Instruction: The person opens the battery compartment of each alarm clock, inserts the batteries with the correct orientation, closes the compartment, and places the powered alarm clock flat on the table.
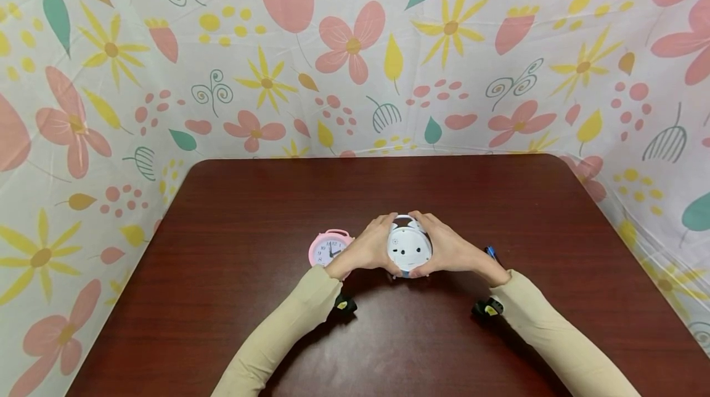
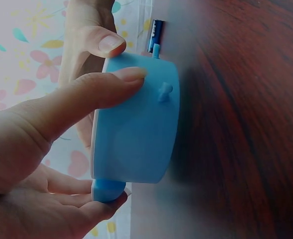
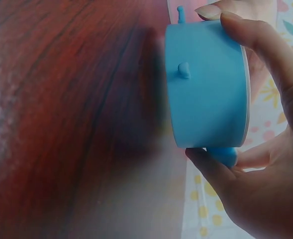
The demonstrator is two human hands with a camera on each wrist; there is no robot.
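Note:
A light-blue alarm clock (image 2: 136,129) stands between my two hands, its white back (image 1: 409,252) turned toward the head camera. My left hand (image 1: 376,248) grips its left side, with the thumb on the lower casing and the fingers up by the bell. From the other side my right hand (image 1: 446,248) grips it the same way, thumb on the casing and fingers at the top. Small blue feet (image 3: 184,70) stick out of the casing near the thumbs. The dial faces away and is hidden.
A pink alarm clock (image 1: 320,250) lies face up left of the blue one, partly behind my left wrist. Beyond my right wrist is a blue battery (image 1: 490,251), partly hidden. The dark wooden table (image 1: 249,200) meets a flower-patterned cloth (image 1: 355,119) at the back.

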